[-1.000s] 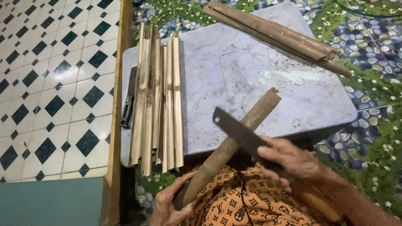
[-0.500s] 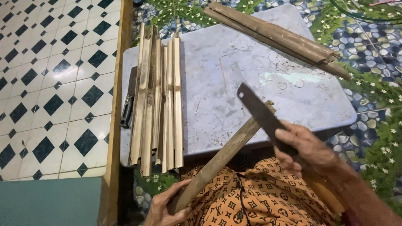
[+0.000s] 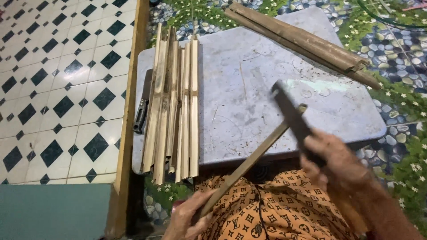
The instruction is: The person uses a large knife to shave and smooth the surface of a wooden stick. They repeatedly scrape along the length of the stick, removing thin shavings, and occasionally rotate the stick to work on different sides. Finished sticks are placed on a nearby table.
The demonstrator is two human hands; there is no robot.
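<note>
While our left hand (image 3: 189,218) grips the bamboo strip (image 3: 249,162) at 6 o'clock, its tip resting on the table (image 3: 249,84), our right hand (image 3: 331,160) clenches the blade (image 3: 291,113) at 3 o'clock; we judge the edge should meet the tip squarely, fingers well below.

Slanted bamboo strip (image 3: 249,162), dark blade (image 3: 291,116) above

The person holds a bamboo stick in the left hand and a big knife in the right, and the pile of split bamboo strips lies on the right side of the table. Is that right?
Not quite. The head view shows the strips on the left side of the table, not the right. The rest holds: the left hand holds the stick, and the right hand holds the knife.
</note>
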